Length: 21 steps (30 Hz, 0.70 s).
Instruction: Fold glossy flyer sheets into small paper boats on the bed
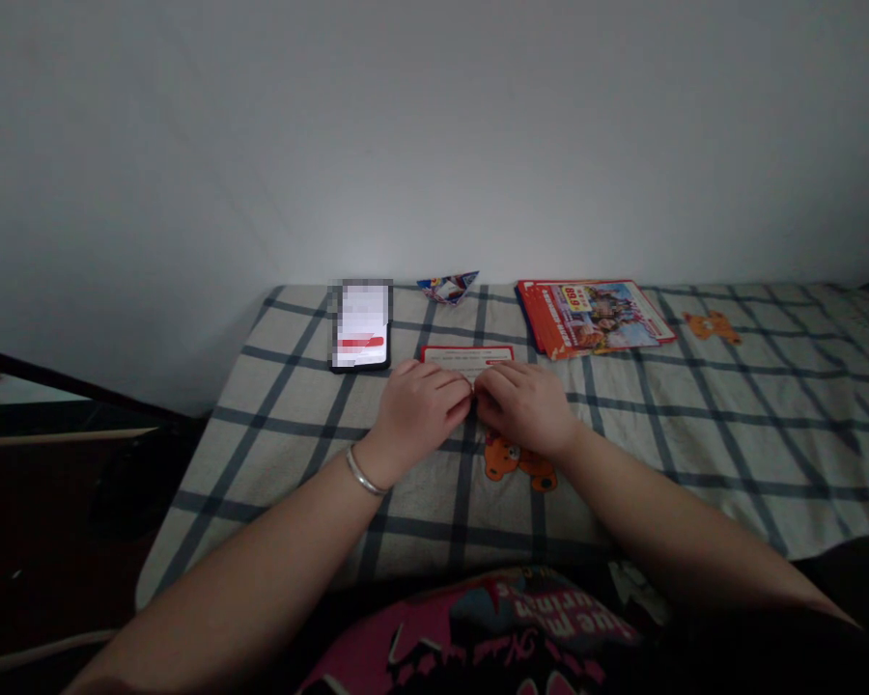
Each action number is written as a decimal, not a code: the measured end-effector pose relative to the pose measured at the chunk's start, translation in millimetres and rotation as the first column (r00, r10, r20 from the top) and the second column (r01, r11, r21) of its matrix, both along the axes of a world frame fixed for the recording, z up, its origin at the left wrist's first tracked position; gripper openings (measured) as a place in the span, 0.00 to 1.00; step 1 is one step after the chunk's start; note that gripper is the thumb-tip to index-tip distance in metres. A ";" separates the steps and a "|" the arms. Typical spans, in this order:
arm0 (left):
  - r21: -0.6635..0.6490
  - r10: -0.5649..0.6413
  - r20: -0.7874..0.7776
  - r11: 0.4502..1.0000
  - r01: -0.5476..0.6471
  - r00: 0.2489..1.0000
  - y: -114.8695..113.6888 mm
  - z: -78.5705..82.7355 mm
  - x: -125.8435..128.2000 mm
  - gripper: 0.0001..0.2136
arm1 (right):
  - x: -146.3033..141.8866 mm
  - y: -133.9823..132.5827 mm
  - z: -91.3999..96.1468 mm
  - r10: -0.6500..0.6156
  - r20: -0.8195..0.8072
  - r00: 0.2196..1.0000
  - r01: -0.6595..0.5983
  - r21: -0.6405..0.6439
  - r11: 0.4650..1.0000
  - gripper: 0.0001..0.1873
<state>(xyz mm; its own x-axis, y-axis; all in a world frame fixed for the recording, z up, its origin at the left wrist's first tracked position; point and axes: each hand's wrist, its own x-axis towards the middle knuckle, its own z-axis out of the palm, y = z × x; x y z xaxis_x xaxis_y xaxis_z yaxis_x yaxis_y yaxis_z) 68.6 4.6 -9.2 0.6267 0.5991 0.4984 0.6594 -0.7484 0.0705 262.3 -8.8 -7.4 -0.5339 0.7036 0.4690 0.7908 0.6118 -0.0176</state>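
A red-bordered sheet of paper (467, 355) lies on the checked cloth (695, 425) in front of me. My left hand (416, 405) and my right hand (525, 405) rest side by side on its near edge, fingers curled and pressed down on the paper, fingertips meeting at the middle. Most of the sheet is hidden under my hands. A silver bangle (362, 473) circles my left wrist.
A lit phone (362, 326) lies to the back left. A small folded paper boat (447, 287) sits by the wall. A stack of red leaflets (594, 317) lies back right. The cloth's left edge drops off near a dark area (65, 502).
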 end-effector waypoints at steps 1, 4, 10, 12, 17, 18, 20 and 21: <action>-0.002 0.000 -0.001 1.000 0.000 1.000 0.4 0.1 -0.3 0.07 | -0.3 0.3 -0.3 -0.001 -0.008 1.000 0.001 -0.008 1.000 0.05; -0.011 -0.002 -0.006 1.000 0.002 1.000 2.3 0.1 -2.1 0.07 | 0.3 1.8 -1.1 -0.014 -0.036 0.999 0.013 -0.040 0.999 0.05; -0.037 0.001 0.032 0.999 0.000 0.999 10.4 -2.1 -8.1 0.07 | 10.6 6.3 -1.6 -0.094 -0.109 0.990 0.082 -0.108 0.991 0.03; -0.057 0.001 0.046 0.998 0.002 0.999 13.1 -2.9 -10.3 0.06 | 15.6 8.1 -1.6 -0.096 -0.135 0.986 0.081 -0.110 0.991 0.03; -0.090 -0.005 0.109 0.996 0.015 0.994 17.7 -3.3 -15.7 0.05 | 26.1 10.8 -1.3 -0.131 -0.187 0.974 0.114 -0.098 0.989 0.04; -0.103 -0.012 0.119 0.994 0.024 0.993 18.0 -3.2 -16.6 0.05 | 27.2 10.9 -0.7 -0.136 -0.191 0.972 0.118 -0.100 0.988 0.04; -0.119 -0.030 0.134 0.992 0.046 0.991 17.7 -2.8 -17.9 0.05 | 28.3 10.4 1.4 -0.137 -0.196 0.971 0.119 -0.103 0.988 0.04; -0.120 -0.034 0.137 0.991 0.050 0.990 17.3 -2.5 -18.3 0.05 | 28.5 9.9 2.9 -0.134 -0.195 0.972 0.115 -0.104 0.988 0.04</action>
